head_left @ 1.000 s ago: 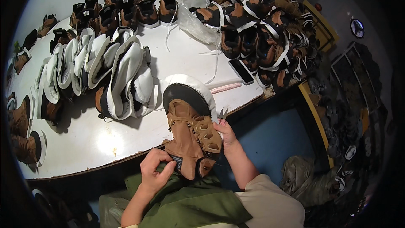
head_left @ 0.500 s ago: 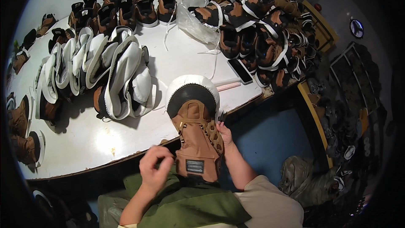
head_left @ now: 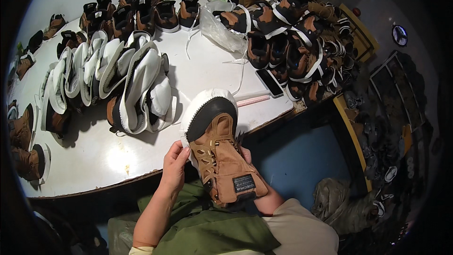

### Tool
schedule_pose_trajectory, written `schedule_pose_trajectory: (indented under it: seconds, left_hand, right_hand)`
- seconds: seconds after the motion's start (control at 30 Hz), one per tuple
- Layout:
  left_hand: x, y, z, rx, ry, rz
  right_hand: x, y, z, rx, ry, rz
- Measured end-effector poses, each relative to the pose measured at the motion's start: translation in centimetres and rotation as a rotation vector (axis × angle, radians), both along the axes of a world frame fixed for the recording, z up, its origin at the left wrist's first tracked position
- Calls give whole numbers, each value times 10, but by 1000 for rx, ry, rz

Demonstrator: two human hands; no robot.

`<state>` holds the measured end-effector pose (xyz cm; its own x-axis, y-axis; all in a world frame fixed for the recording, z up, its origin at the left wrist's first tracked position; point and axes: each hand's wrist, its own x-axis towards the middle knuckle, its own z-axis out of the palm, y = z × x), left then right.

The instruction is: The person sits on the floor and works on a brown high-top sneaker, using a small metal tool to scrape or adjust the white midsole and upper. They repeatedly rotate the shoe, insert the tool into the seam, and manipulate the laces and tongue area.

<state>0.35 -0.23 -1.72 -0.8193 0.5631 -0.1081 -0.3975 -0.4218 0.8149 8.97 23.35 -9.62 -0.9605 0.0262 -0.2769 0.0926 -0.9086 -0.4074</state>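
A brown and black shoe upper (head_left: 222, 144) with a white stitched edge is held above the table's near edge, toe pointing away from me. My left hand (head_left: 175, 163) pinches its white edge at the left side, thumb on top. My right hand (head_left: 246, 155) grips the far right side, mostly hidden behind the upper. Thin dark pointed tips (head_left: 239, 137) stick out beside my right hand; what tool they belong to I cannot make out. A dark label (head_left: 244, 183) sits on the end of the upper nearest me.
On the white table (head_left: 101, 160) stand several uppers with white edges (head_left: 137, 85) at left and a row of shoes (head_left: 165, 16) behind. At right are a heap of shoes (head_left: 297, 49), a phone (head_left: 269, 83), a pink ruler-like strip (head_left: 253, 100) and a clear plastic bag (head_left: 222, 28).
My left hand, free beside the upper before, has moved up and taken hold of its white edge. The upper has turned, its near end swinging right, showing its left side.
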Motion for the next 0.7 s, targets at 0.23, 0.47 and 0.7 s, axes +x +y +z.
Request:
schedule_pose_trajectory:
  seconds: [0.23,0.47,0.7]
  left_hand:
    - [-5,5,8,125,-23,158]
    - [-36,11,-35,121,-77,309]
    - [-46,8,-58,26,-76,343]
  right_hand:
    - [-18,18,-19,286,51,78]
    - [-56,21,77,1313,-153,-200]
    - [-113,-33,157,1290,305,272]
